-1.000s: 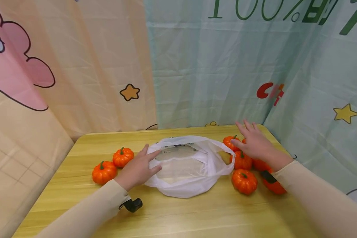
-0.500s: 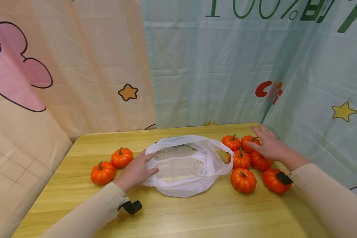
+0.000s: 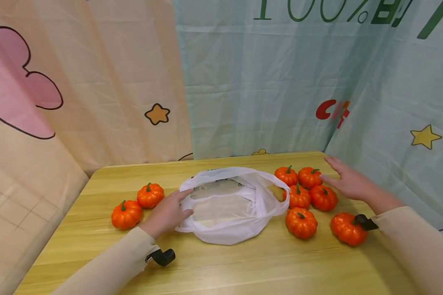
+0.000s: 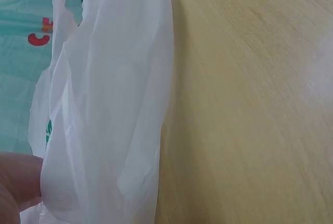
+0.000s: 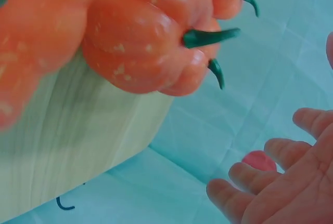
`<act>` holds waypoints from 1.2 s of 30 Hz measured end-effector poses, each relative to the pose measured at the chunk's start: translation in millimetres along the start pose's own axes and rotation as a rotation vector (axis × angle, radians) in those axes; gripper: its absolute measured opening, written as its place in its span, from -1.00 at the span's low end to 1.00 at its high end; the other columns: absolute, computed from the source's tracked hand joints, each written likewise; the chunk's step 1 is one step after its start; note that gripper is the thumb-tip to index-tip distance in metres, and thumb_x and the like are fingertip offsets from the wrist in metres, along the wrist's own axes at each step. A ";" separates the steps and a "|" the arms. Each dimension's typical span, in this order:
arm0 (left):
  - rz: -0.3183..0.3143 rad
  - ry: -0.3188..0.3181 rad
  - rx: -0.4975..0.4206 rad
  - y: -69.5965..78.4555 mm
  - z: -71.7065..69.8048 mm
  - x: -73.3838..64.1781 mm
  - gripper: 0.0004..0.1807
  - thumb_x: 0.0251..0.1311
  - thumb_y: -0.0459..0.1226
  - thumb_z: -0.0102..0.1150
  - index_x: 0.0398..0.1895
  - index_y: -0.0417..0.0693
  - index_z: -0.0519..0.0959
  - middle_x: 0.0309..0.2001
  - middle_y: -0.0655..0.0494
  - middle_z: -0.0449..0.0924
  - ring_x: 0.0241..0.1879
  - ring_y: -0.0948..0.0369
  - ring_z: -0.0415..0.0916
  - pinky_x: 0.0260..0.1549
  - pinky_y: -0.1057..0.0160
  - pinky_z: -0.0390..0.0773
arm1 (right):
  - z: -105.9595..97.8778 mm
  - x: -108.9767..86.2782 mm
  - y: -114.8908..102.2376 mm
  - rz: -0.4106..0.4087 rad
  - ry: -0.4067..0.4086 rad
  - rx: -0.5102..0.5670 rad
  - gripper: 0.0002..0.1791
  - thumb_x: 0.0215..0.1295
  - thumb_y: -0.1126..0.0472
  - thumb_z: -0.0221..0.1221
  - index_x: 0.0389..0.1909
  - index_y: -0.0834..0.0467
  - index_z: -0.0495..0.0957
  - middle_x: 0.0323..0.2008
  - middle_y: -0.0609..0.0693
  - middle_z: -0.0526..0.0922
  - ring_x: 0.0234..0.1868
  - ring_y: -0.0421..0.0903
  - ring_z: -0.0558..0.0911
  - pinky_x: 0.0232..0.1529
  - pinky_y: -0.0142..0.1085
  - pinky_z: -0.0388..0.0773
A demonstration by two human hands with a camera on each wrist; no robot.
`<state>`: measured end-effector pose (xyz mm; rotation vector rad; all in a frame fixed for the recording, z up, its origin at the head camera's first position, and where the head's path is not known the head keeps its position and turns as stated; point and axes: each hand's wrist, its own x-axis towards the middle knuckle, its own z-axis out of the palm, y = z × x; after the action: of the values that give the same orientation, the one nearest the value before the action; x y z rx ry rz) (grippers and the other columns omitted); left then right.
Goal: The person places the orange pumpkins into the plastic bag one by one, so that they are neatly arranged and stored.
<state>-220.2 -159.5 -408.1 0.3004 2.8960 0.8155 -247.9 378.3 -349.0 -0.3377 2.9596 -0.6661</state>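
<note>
Two large fabric panels, one beige (image 3: 114,82) and one pale blue-green (image 3: 243,90), hang behind one yellowish wood-grain table (image 3: 229,270). One white thin plastic bag with handles (image 3: 232,237) sits near the table's middle, its mouth spread and facing up. Two long cream sleeves, left (image 3: 107,266) and right (image 3: 421,250), reach in from the near side.

The left hand (image 3: 167,216) touches the bag's left rim, thumb and forefinger apart; whether its other fingers grip the plastic cannot be told. The right hand (image 3: 352,183) is held above the table's right side, beside the pumpkins and apart from them in its wrist view, fingers extended and separated, holding nothing.

Eight small glossy orange ribbed pumpkins (image 3: 301,224) lie on the table: two left of the bag, near the left hand, and six to its right. Of those six, four cluster by the far right corner, one sits nearer the front, and one lies farther right beneath the right wrist.

Two small black devices, left (image 3: 163,257) and right (image 3: 365,222), are worn at the wrists. Three curved green stems (image 5: 208,38) show in the right wrist view.
</note>
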 end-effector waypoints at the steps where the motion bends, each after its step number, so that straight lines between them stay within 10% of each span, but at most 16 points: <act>1: 0.000 0.001 -0.001 0.3 -0.1 -0.2 -0.27 0.36 -0.14 0.37 0.58 0.08 0.38 0.54 -0.20 0.36 0.46 -0.23 0.39 0.38 -0.27 0.44 | -1.3 -1.6 0.8 0.003 0.001 -0.003 -0.01 0.59 -0.16 0.10 0.68 0.32 -0.15 0.62 0.54 -0.22 0.59 0.58 -0.09 0.45 0.51 -0.01; 16: -0.016 0.002 -0.010 -0.3 -1.9 -2.3 -0.27 0.35 -0.18 0.38 0.57 0.08 0.38 0.48 -0.18 0.44 0.36 -0.16 0.50 0.30 -0.22 0.54 | 3.8 -44.9 32.0 -0.070 -0.118 -0.012 0.01 0.36 -0.07 0.37 0.64 0.25 0.10 0.49 0.52 0.27 0.37 0.58 0.38 0.17 0.44 0.45; 28: -0.020 -0.009 -0.018 -1.4 -1.4 -1.3 -0.25 0.35 -0.18 0.38 0.59 0.11 0.36 0.52 -0.14 0.40 0.46 -0.18 0.41 0.37 -0.23 0.46 | 6.8 -62.3 68.1 -0.071 -0.399 0.235 -0.19 0.40 0.13 0.31 0.60 0.16 0.24 0.49 0.61 0.12 0.34 0.62 0.31 0.11 0.27 0.54; 36: -0.020 -0.016 -0.013 -1.3 -2.2 -2.3 -0.24 0.35 -0.18 0.39 0.60 0.10 0.35 0.54 -0.13 0.38 0.49 -0.19 0.37 0.40 -0.25 0.42 | 6.5 -63.7 81.0 0.026 -0.559 0.326 -0.19 0.35 0.06 0.33 0.60 0.00 0.31 0.47 0.23 0.42 0.17 -0.47 0.45 0.13 -0.20 0.47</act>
<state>-218.6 -162.2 -406.7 0.2753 2.8730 0.8249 -200.8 461.9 -387.4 -0.3797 2.2832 -0.8655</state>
